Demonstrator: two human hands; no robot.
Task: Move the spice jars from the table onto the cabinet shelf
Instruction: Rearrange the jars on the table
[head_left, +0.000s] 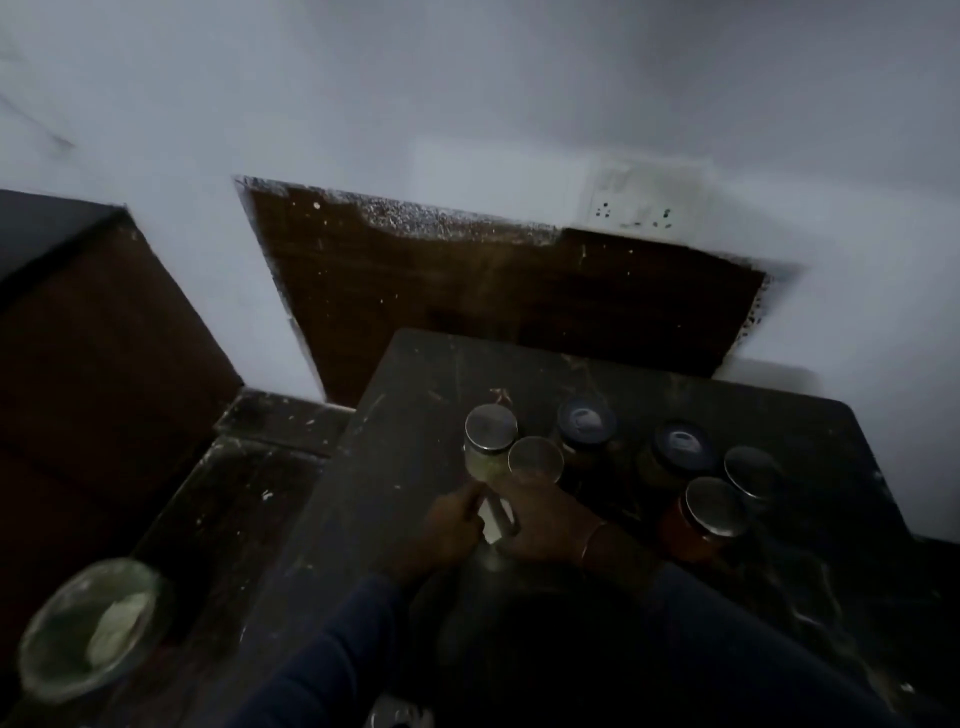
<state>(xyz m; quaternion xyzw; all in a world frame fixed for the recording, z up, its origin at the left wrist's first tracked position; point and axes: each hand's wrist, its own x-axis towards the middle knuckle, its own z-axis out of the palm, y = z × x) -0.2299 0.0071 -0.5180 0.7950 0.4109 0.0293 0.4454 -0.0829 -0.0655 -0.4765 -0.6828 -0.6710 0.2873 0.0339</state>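
Six lidded glass spice jars (716, 506) clustered upright on the dark, scuffed bench (415, 395). Right hand (545, 525) with fingers curled round the clear glass jar with the round silver lid (535, 457) at the cluster's left. Left hand (452, 525) just beside it, fingers curled; grip impossible to tell in the dimness.

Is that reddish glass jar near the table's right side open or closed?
Closed: a round silver lid sits flat over the mouth of the reddish glass jar.
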